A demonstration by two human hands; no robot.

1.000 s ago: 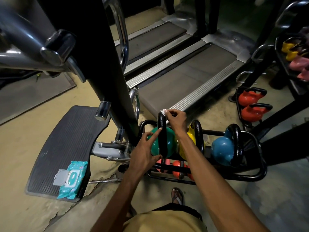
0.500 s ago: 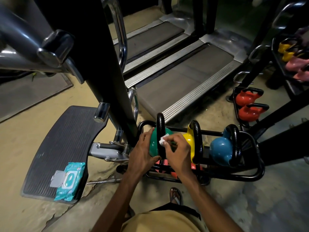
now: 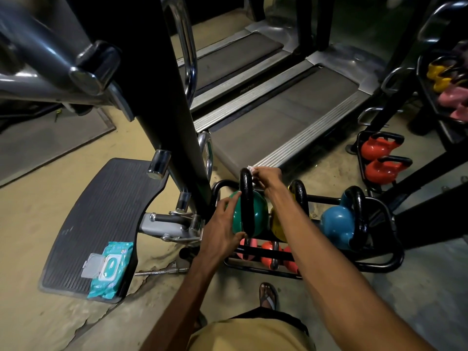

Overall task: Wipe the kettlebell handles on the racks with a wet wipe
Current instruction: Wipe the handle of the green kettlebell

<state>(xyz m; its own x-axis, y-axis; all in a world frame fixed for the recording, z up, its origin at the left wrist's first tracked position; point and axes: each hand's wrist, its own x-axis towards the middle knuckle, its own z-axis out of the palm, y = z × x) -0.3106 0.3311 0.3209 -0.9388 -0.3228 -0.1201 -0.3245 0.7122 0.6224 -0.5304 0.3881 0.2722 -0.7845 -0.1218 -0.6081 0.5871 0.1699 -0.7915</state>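
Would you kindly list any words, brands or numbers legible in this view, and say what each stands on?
Nothing can be read outright.
Wipe pack: there is print on the wrapper, too small to read.
Treadmill rail: faint lettering, too blurred to read.
Kettlebells: no markings show.

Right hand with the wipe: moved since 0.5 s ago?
Yes. The right hand, pinching the wipe, went from midway along the green kettlebell's handle up to its top.

A black rack (image 3: 374, 267) on the floor (image 3: 392, 312) carries a green kettlebell (image 3: 259, 211), yellow kettlebell (image 3: 276, 225) and blue kettlebell (image 3: 334, 224).
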